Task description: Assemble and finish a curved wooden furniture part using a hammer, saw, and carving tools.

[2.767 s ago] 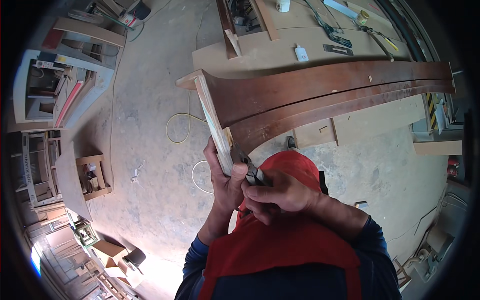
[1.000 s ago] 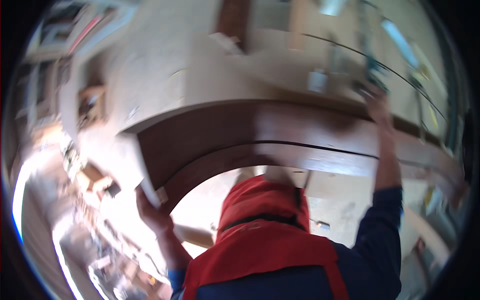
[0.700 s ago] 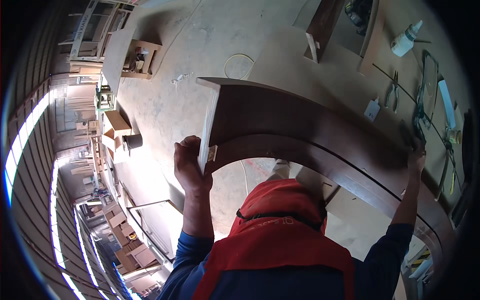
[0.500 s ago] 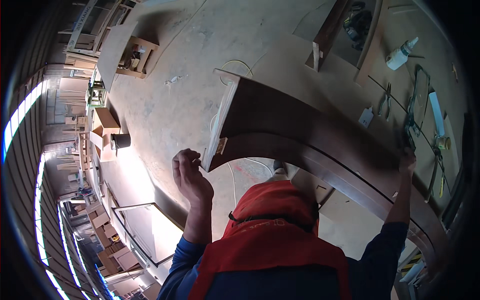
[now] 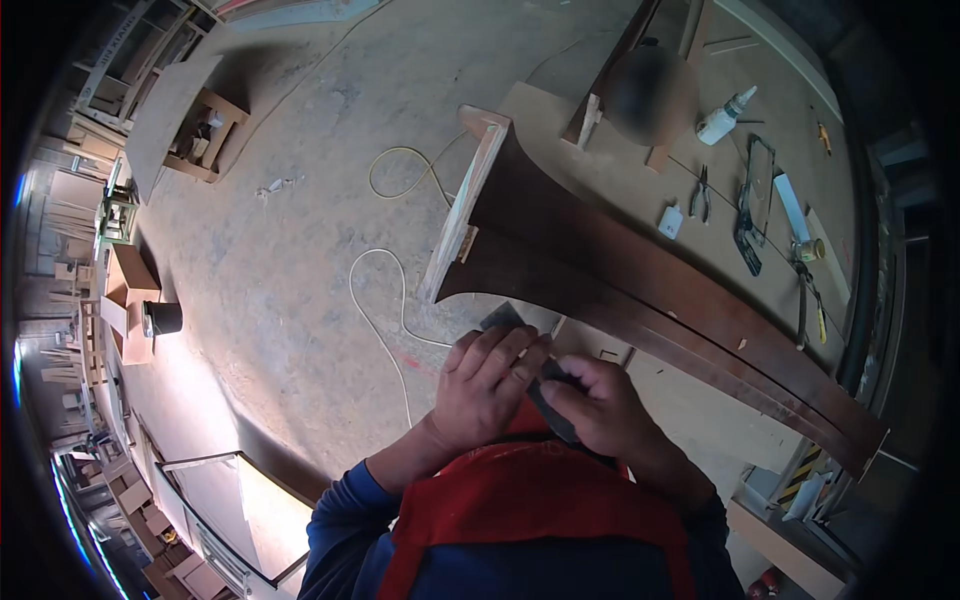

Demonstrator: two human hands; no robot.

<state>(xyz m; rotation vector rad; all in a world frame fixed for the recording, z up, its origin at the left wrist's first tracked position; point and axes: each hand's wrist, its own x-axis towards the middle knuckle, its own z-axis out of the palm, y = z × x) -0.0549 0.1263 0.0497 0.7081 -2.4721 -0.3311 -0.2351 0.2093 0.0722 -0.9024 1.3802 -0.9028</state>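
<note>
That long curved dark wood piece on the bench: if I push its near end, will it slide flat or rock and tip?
The curved wood piece is long and arched and looks stiff and fairly heavy, so it likely won't flex. Its near end overhangs the bench edge above the floor, so a push there could pivot or tip it. Both hands are off it, holding a small dark sheet, so nothing steadies it.
</note>
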